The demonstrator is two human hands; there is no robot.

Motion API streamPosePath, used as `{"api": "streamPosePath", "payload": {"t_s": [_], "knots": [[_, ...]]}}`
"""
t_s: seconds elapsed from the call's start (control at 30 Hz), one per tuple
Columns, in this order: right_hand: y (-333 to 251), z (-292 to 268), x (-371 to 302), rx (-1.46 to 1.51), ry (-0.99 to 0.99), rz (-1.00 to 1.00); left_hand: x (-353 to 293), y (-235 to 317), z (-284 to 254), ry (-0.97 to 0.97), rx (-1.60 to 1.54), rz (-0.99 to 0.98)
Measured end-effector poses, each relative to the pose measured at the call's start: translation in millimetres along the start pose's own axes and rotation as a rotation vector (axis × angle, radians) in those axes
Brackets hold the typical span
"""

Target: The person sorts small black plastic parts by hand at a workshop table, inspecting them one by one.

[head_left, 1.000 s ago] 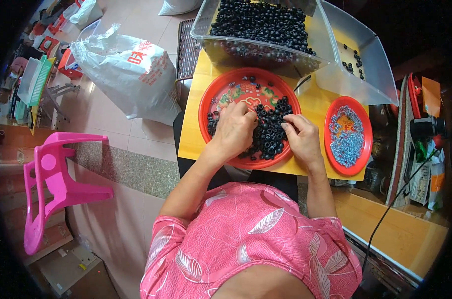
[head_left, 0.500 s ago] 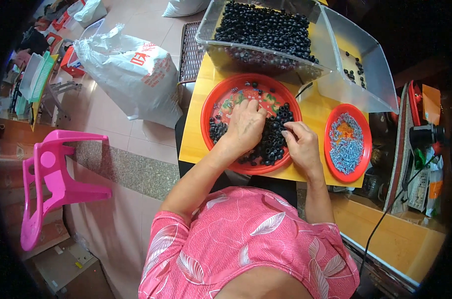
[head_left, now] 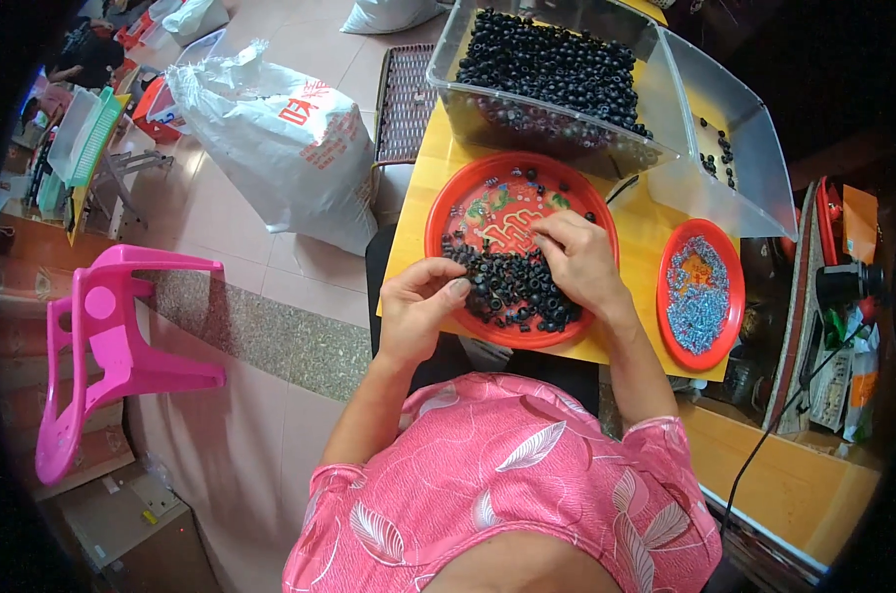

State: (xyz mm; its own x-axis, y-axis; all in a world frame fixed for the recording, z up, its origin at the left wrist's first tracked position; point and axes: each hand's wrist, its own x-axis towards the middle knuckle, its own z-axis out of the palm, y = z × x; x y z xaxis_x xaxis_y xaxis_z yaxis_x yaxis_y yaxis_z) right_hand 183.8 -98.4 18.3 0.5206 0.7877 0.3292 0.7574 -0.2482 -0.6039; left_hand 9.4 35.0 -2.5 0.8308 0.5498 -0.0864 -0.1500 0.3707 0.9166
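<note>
A round red tray (head_left: 431, 212) with a printed floor lies on the yellow table, and a heap of small black ring-like parts (head_left: 512, 282) fills its near half. Over the tray's left rim, my left hand (head_left: 416, 308) has its thumb and index finger curled toward each other; anything between them is too small to make out. My right hand (head_left: 584, 265) is above the right side of the heap, fingers bunched downward and closed, hiding whatever they hold. Right of it, an oval red tray (head_left: 735, 296) holds many small silvery-blue pieces (head_left: 698, 321).
A clear plastic bin (head_left: 557, 133) full of black parts stands behind the round tray. Beside it, another clear bin (head_left: 739, 203) has several loose ones. A white woven sack (head_left: 280, 163) and a pink plastic chair (head_left: 122, 336) stand on the left. A black cable (head_left: 754, 450) hangs at right.
My left hand has drawn back from the tray's middle to its left rim. My right hand has moved inward and up over the heap. The whole view has shifted slightly.
</note>
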Motion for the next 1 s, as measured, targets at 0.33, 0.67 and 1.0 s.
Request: {"api": "streamPosePath", "payload": {"t_s": [0.33,0.67,1.0], "knots": [[13,25,19,-0.343,-0.206,-0.045,2,4,-14,-0.069,-0.428,-0.198],[-45,6,-7,0.587,-0.126,0.315,3,-1,-3,-0.185,-0.647,-0.211],[-67,-3,-30,0.835,-0.130,0.325,-3,-8,9,-0.224,-0.536,-0.175]]}}
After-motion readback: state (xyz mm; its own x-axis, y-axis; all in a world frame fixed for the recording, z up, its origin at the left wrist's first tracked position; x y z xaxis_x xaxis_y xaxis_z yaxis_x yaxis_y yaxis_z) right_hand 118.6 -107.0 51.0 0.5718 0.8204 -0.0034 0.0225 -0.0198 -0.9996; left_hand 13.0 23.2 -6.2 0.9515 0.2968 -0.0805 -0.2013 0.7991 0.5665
